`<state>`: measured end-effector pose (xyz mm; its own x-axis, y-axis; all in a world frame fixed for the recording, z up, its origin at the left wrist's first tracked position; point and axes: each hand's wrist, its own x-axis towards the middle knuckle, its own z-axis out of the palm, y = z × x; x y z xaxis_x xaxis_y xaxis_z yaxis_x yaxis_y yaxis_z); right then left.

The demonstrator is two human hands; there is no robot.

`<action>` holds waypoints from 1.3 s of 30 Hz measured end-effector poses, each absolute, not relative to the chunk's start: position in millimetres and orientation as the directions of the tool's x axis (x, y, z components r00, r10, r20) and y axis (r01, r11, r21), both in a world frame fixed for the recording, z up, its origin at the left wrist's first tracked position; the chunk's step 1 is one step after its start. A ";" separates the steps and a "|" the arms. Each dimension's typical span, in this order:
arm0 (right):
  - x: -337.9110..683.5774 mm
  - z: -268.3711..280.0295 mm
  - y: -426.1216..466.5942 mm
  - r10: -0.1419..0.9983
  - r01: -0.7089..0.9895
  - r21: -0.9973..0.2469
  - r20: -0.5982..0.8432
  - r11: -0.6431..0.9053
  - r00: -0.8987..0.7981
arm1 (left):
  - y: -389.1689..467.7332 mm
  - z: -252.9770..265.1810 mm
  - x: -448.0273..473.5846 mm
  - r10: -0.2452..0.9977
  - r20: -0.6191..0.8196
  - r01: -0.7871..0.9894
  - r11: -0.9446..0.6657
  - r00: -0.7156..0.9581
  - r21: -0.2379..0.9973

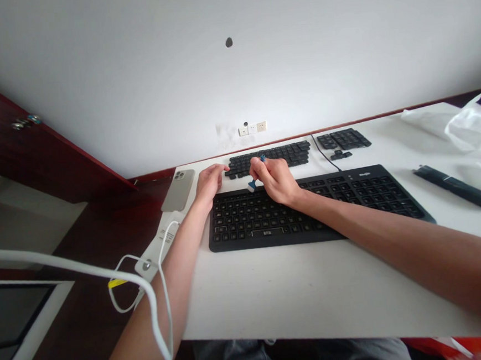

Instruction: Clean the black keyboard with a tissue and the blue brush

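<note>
A black keyboard [270,238] with its keycaps taken off lies in front of me, bare key sockets facing up. My right hand [277,177] is closed around a small blue brush [252,185], whose pale bristles point down at the keyboard's upper edge. By the upper left corner of the keyboard rests my left hand [210,181], holding nothing, fingers stretched toward the loose keycaps [280,156]. These black keycaps are laid out in rows behind the keyboard. Another group of keycaps [345,139] lies farther right.
At the left table edge are a phone [178,189] and a white power strip [158,246]; a white cable [150,298] loops over my left forearm. On the right lie a long black plastic piece [457,186] and a white plastic bag [465,129]. Behind the table stands a wall with sockets [252,128].
</note>
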<state>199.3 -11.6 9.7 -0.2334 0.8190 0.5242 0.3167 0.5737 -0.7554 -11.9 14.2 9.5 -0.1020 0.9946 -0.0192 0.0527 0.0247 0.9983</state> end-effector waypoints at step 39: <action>199.1 14.3 -10.9 0.781 0.317 -0.743 0.425 0.590 -0.458 | 13.4 7.8 -12.6 0.995 0.056 0.102 -0.047 -0.088 0.994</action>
<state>199.1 -10.9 14.3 -0.4576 0.7809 0.4251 0.3171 0.5900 -0.7425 -12.6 13.4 7.8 -0.0880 0.9945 0.0562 0.1021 -0.0471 0.9937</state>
